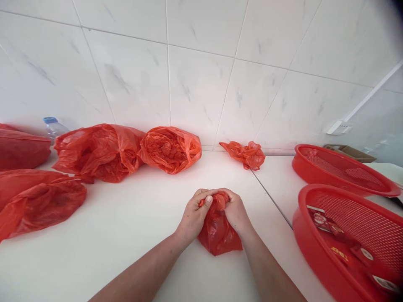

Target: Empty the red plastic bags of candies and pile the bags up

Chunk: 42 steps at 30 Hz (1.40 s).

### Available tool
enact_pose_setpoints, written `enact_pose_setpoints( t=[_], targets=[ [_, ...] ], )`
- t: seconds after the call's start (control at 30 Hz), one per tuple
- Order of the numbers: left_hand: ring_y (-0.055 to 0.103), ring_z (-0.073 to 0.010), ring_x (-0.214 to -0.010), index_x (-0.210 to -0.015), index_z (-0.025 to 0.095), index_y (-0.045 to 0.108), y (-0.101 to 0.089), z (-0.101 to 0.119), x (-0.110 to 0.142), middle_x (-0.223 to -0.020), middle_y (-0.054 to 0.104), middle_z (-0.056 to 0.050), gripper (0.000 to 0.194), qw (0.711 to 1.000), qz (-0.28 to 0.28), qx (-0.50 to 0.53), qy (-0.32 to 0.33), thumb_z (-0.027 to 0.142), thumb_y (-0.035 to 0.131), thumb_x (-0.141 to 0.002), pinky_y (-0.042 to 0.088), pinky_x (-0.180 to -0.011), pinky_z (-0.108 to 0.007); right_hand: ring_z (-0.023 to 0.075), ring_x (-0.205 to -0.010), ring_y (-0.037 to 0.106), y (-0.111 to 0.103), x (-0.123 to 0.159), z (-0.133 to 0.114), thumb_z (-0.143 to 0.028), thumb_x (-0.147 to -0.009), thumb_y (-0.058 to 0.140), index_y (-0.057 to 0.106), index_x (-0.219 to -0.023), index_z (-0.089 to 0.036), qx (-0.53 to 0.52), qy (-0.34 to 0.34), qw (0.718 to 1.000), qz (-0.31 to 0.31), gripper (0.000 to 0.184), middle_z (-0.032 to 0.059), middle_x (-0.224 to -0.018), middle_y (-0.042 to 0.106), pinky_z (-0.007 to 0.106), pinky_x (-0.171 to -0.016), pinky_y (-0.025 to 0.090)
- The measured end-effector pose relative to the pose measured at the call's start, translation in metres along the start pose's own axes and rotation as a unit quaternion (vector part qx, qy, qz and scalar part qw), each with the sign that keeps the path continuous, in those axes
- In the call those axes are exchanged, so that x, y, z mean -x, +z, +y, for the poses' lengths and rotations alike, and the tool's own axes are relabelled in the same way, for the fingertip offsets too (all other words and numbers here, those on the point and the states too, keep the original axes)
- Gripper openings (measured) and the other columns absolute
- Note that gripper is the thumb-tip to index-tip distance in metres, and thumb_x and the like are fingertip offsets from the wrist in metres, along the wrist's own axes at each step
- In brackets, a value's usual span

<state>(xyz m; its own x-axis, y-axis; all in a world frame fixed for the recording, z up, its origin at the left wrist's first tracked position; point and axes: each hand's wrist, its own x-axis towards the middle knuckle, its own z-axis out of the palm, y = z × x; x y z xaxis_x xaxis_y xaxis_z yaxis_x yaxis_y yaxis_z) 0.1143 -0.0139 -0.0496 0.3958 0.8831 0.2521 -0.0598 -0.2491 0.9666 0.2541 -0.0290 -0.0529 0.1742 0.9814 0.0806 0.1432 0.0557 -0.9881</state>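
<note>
A small red plastic bag (218, 233) rests on the white counter (132, 235) in front of me. Both hands grip its gathered top. My left hand (195, 214) is closed on the bag's neck from the left, thumb on top. Closed against it from the right is my right hand (234, 212). The bag bulges below the hands; what is inside is hidden.
Several filled red bags (97, 151) (171, 149) (37, 201) lie along the left and back by the tiled wall. A crumpled red bag (247, 154) lies at the back. Two red mesh baskets (343, 170) (349, 239) stand right, the nearer holding packets. A clear bottle (53, 128) stands back left.
</note>
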Motion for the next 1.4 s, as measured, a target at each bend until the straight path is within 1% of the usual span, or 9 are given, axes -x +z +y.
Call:
enact_pose_setpoints(
  t=[0.17, 0.37, 0.63, 0.8, 0.9, 1.0, 1.13, 1.33, 1.4],
  targets=[
    [0.056, -0.0183, -0.095, -0.102, 0.025, 0.065, -0.002, -0.004, -0.002, -0.099, 0.059, -0.002, 0.022, 0.998, 0.039, -0.053, -0.007, 0.032, 0.047, -0.090, 0.041, -0.089, -0.033, 0.0147, -0.070, 0.056, -0.004, -0.006, 0.003, -0.015, -0.065, 0.057, 0.066, -0.079, -0.019, -0.094, 0.028, 0.995, -0.033, 0.017, -0.0008, -0.074, 0.065, 0.026, -0.067, 0.045],
    [0.052, -0.0153, -0.075, -0.080, 0.024, 0.048, -0.004, -0.012, -0.003, -0.079, 0.054, 0.003, 0.007, 0.988, 0.097, -0.119, -0.023, 0.028, 0.051, -0.084, 0.041, -0.069, -0.028, 0.0135, -0.065, 0.057, -0.009, -0.005, -0.001, -0.014, -0.060, 0.067, 0.063, -0.078, -0.020, -0.230, 0.096, 0.965, -0.076, 0.019, -0.0020, -0.073, 0.064, 0.026, -0.065, 0.045],
    [0.047, -0.0146, -0.068, -0.070, 0.023, 0.044, -0.006, -0.015, -0.003, -0.072, 0.050, 0.004, 0.012, 0.975, 0.077, -0.208, 0.012, 0.021, 0.051, -0.080, 0.038, -0.065, -0.027, 0.0076, -0.043, 0.039, -0.016, -0.012, 0.008, -0.016, -0.065, 0.060, 0.063, -0.082, -0.019, -0.208, 0.095, 0.972, -0.052, 0.017, -0.0069, -0.044, 0.050, 0.020, -0.049, 0.030],
    [0.049, -0.0160, -0.071, -0.070, 0.023, 0.042, -0.008, -0.014, 0.000, -0.074, 0.051, 0.003, 0.013, 0.969, 0.056, -0.237, 0.044, 0.018, 0.045, -0.081, 0.039, -0.066, -0.029, 0.0117, -0.053, 0.049, -0.018, -0.009, 0.005, -0.017, -0.064, 0.057, 0.064, -0.081, -0.017, -0.250, 0.088, 0.962, -0.071, 0.018, -0.0022, -0.055, 0.057, 0.024, -0.058, 0.039],
    [0.050, -0.0164, -0.071, -0.070, 0.023, 0.041, -0.009, -0.016, 0.000, -0.075, 0.052, 0.002, 0.014, 0.965, 0.050, -0.252, 0.053, 0.017, 0.044, -0.082, 0.039, -0.066, -0.029, 0.0156, -0.061, 0.054, -0.019, -0.007, 0.002, -0.031, -0.071, 0.055, 0.063, -0.075, -0.017, -0.273, 0.092, 0.955, -0.069, 0.016, 0.0015, -0.063, 0.059, 0.028, -0.064, 0.044],
    [0.050, -0.0167, -0.073, -0.071, 0.023, 0.041, -0.010, -0.016, 0.000, -0.076, 0.052, 0.002, 0.013, 0.962, 0.040, -0.265, 0.060, 0.015, 0.042, -0.082, 0.039, -0.067, -0.029, 0.0182, -0.065, 0.057, -0.020, -0.008, 0.005, -0.043, -0.072, 0.056, 0.061, -0.079, -0.017, -0.221, 0.075, 0.972, -0.013, 0.027, 0.0036, -0.068, 0.061, 0.032, -0.066, 0.047],
    [0.050, -0.0160, -0.072, -0.072, 0.023, 0.044, -0.014, -0.009, 0.005, -0.078, 0.053, 0.002, 0.014, 0.957, 0.000, -0.281, 0.078, 0.012, 0.042, -0.080, 0.039, -0.067, -0.027, 0.0171, -0.063, 0.057, -0.027, -0.015, 0.016, -0.036, -0.065, 0.062, 0.056, -0.081, -0.020, -0.117, 0.032, 0.989, 0.085, 0.023, 0.0009, -0.071, 0.062, 0.031, -0.064, 0.047],
    [0.047, -0.0131, -0.067, -0.067, 0.021, 0.040, -0.035, 0.008, 0.045, -0.074, 0.054, 0.004, 0.020, 0.928, -0.145, -0.336, 0.073, 0.002, 0.043, -0.070, 0.034, -0.061, -0.023, 0.0183, -0.072, 0.053, -0.056, -0.024, 0.032, -0.024, -0.065, 0.050, 0.054, -0.072, -0.022, 0.022, -0.014, 0.967, 0.253, 0.008, -0.0011, -0.070, 0.058, 0.031, -0.073, 0.039],
    [0.047, -0.0127, -0.067, -0.067, 0.021, 0.040, -0.042, 0.012, 0.061, -0.075, 0.054, 0.003, 0.019, 0.921, -0.161, -0.351, 0.048, 0.003, 0.043, -0.071, 0.034, -0.061, -0.023, 0.0187, -0.070, 0.051, -0.060, -0.026, 0.036, -0.023, -0.066, 0.048, 0.053, -0.069, -0.022, 0.056, -0.014, 0.958, 0.280, 0.006, -0.0011, -0.068, 0.057, 0.031, -0.071, 0.037]
  ],
)
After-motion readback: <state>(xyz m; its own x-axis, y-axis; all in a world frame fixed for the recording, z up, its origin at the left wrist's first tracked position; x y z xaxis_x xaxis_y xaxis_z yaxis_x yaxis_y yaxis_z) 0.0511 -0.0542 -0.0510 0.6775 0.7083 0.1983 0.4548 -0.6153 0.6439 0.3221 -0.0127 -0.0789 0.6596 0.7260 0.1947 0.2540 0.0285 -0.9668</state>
